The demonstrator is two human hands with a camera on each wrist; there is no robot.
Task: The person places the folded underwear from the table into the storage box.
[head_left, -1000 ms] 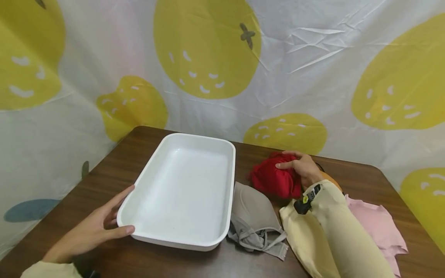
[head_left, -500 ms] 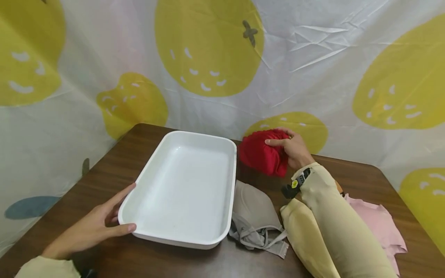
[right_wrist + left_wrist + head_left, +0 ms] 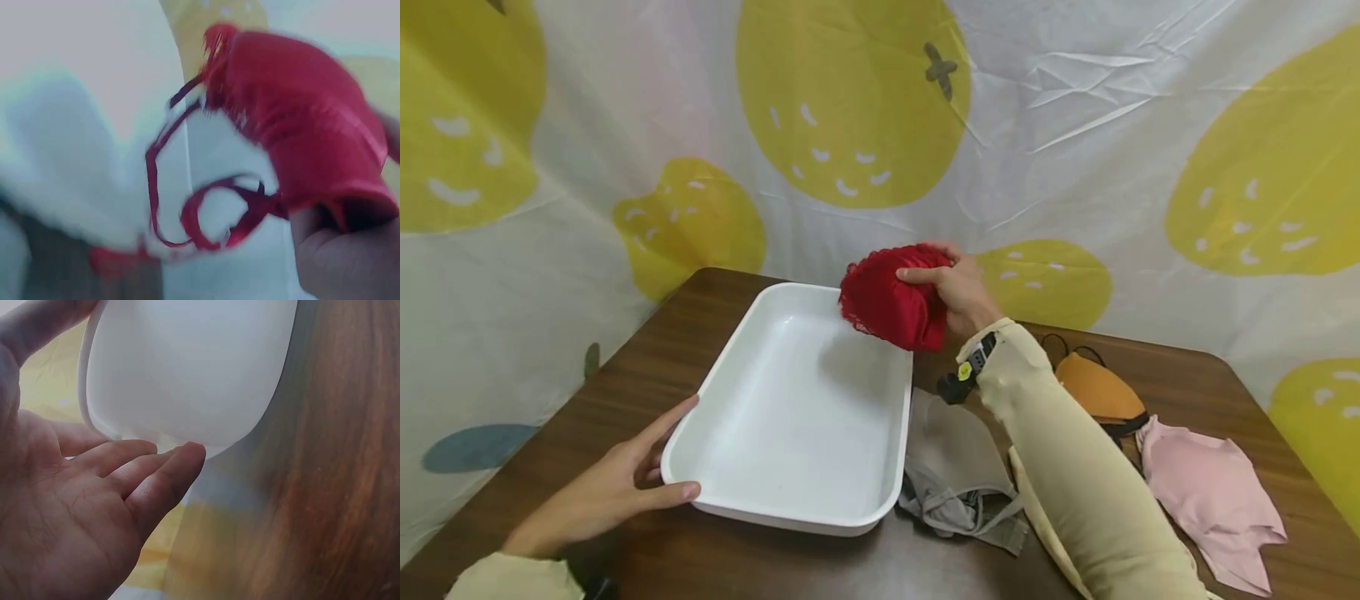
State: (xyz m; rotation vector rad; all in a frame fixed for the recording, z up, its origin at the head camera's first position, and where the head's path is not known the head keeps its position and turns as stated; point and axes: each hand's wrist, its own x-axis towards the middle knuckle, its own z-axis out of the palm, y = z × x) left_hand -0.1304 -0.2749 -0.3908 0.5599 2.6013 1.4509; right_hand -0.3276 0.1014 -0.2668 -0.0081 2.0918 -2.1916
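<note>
My right hand (image 3: 964, 292) pinches a red bra (image 3: 887, 298) with a lace edge, above the far right rim of a white tray (image 3: 790, 521). In the right wrist view the thin straps of the red bra (image 3: 306, 119) dangle beside the tray (image 3: 94, 37). My left hand (image 3: 602, 492) grips the tray's near left corner, thumb on the front rim and fingers along the left side. The left wrist view shows the fingers of my left hand (image 3: 81, 487) against the outer wall of the tray (image 3: 194, 375). Nothing lies inside the tray.
Right of the tray lies a grey bra (image 3: 951, 442). A pale yellow garment (image 3: 1048, 533) is partly hidden under my right arm. Farther right are an orange bra (image 3: 1097, 387) with black straps and a pink garment (image 3: 1210, 496). A lemon-patterned curtain (image 3: 880, 100) hangs behind the wooden table (image 3: 647, 350).
My right hand has lifted the red bra off the table and carried it left to the tray's far right rim, uncovering the orange bra. My left hand stays at the tray corner.
</note>
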